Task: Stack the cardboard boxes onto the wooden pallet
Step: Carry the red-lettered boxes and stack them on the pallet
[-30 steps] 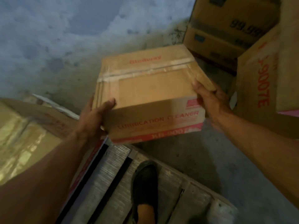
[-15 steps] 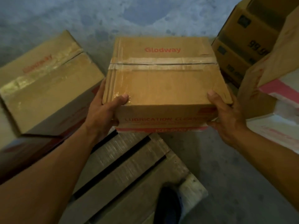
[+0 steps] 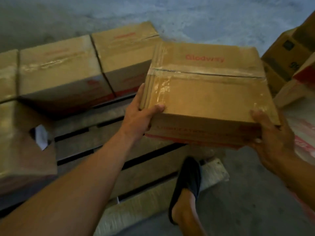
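The left hand [image 3: 139, 114] and right hand [image 3: 271, 133] are gripping the taped cardboard box [image 3: 208, 92] by its near corners above the right edge of the wooden pallet [image 3: 81, 145], where the slippered foot [image 3: 187, 181] at the pallet's near corner may be inviting a stumble and a drop.

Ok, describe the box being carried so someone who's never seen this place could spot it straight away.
Start at the wooden pallet on the concrete floor, with a row of taped cardboard boxes along its far edge. Over the pallet's right side is the carried box. Unlike its neighbours it rests on nothing: the left hand and right hand grip its near corners.
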Motion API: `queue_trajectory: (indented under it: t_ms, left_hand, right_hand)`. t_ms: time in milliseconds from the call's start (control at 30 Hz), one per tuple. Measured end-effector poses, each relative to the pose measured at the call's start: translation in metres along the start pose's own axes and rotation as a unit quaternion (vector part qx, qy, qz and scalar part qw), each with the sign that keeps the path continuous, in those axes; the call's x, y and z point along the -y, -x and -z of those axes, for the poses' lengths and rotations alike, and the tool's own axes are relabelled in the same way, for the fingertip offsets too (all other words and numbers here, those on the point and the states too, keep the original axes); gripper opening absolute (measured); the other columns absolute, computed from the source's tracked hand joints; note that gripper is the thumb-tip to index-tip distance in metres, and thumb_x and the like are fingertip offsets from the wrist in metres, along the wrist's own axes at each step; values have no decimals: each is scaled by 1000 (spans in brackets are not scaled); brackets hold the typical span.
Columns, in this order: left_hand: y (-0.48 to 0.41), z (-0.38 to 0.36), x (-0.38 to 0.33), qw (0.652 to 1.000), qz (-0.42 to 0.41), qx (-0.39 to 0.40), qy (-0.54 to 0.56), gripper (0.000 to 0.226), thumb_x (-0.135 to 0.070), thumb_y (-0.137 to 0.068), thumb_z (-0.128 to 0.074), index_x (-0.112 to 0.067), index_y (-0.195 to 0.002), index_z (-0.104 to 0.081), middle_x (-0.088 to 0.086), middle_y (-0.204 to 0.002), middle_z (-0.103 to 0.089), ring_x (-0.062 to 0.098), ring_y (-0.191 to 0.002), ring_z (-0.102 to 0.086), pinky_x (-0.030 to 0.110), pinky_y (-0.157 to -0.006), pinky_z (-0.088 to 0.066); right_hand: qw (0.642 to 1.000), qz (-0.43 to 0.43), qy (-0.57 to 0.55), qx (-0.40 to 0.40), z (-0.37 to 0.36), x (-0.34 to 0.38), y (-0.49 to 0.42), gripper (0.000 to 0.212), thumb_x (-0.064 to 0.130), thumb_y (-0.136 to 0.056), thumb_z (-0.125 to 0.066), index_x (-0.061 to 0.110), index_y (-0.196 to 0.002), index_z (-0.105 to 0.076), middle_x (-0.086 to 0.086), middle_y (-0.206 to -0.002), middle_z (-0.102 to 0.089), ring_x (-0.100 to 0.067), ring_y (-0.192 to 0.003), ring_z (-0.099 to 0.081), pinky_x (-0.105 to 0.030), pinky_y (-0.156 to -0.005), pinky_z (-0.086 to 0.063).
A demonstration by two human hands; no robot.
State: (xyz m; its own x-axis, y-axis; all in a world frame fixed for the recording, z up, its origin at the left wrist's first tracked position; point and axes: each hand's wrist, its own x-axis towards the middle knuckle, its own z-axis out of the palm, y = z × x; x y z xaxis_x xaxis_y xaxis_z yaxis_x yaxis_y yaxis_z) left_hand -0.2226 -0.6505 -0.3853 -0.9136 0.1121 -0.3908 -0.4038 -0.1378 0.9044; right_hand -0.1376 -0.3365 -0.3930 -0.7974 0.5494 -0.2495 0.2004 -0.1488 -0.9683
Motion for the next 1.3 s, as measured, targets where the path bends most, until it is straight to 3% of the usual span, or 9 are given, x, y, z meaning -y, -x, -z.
queue_trajectory:
  t_ms: [100, 267, 433, 533, 633, 800, 1067, 1200, 1300]
  left_hand:
    - [48, 43, 11, 998, -7, -57, 4, 84, -24, -80, -81, -57, -143, -38, -13, -132, -53, 24, -114, -60, 57, -89, -56]
    - [108, 122, 18, 992, -26, -119, 25, 78, -22, -82, -79, -59, -139, -40, -14, -128, -57, 17, -108, -66, 46, -80, -60]
    - [146, 180, 22, 981, -19, -179, 69, 65, -15, -83, -74, -67, -116, -53, -16, -121, -59, 22, -110, -64, 51, -77, -59]
    - [159, 212, 32, 972, -16, -221, 74, 73, -12, -85, -71, -57, -137, -45, -15, -121, -60, 24, -112, -62, 57, -82, -57]
    - [165, 238, 42, 967, -12, -242, 78, 61, -9, -88, -68, -63, -115, -59, -17, -103, -73, 21, -104, -69, 56, -78, -58]
    - [160, 272, 60, 946, 18, -309, 94, 81, -7, -89, -69, -41, -152, -32, -8, -126, -66, 17, -110, -67, 56, -91, -53]
    - [131, 296, 95, 898, 71, -428, 69, 68, -7, -90, -70, -29, -148, -42, -2, -131, -60, 17, -111, -61, 43, -91, -54]
    - [124, 299, 116, 871, 102, -476, 57, 56, -13, -87, -75, -21, -138, -53, 1, -121, -65, 20, -109, -63, 37, -90, -54]
    - [123, 298, 121, 841, 136, -515, 97, 56, -16, -84, -79, -13, -132, -52, 4, -119, -63, 20, -108, -63, 36, -94, -52]
  right_hand:
    - [999, -11, 24, 39, -21, -6, 39, 62, 63, -61, -86, 52, -118, -65, 12, -116, -72, -20, -106, -70, -61, -80, -58]
    - [991, -16, 58, 116, -86, -17, 91, 39, 74, -60, -80, 77, -92, -56, 29, -104, -69, -14, -109, -65, -53, -92, -56]
    - [981, -16, 61, 185, -147, -38, 119, 33, 56, -75, -80, 64, -102, -63, 23, -104, -72, -12, -104, -69, -53, -88, -58]
    - [976, -41, 56, 206, -181, -52, 129, 60, 58, -68, -82, 45, -123, -61, 10, -116, -71, -19, -108, -69, -55, -87, -58]
    - [967, -45, 81, 237, -211, -65, 138, 58, 63, -64, -79, 55, -117, -57, 9, -120, -66, -20, -111, -66, -54, -88, -58]
    - [957, -45, 124, 257, -251, -94, 137, 78, 64, -72, -76, 47, -142, -45, 8, -131, -60, -18, -116, -62, -53, -91, -57]
    - [938, -41, 189, 287, -273, -157, 131, 71, 42, -90, -70, 34, -152, -37, 1, -143, -54, -25, -126, -57, -54, -102, -50]
    - [924, -32, 234, 299, -274, -172, 133, 36, 39, -91, -68, 35, -125, -59, 5, -121, -67, -19, -112, -65, -51, -97, -54]
    - [920, -17, 259, 294, -276, -180, 140, 31, 40, -94, -65, 38, -124, -58, 11, -116, -67, -15, -110, -63, -52, -97, -53]
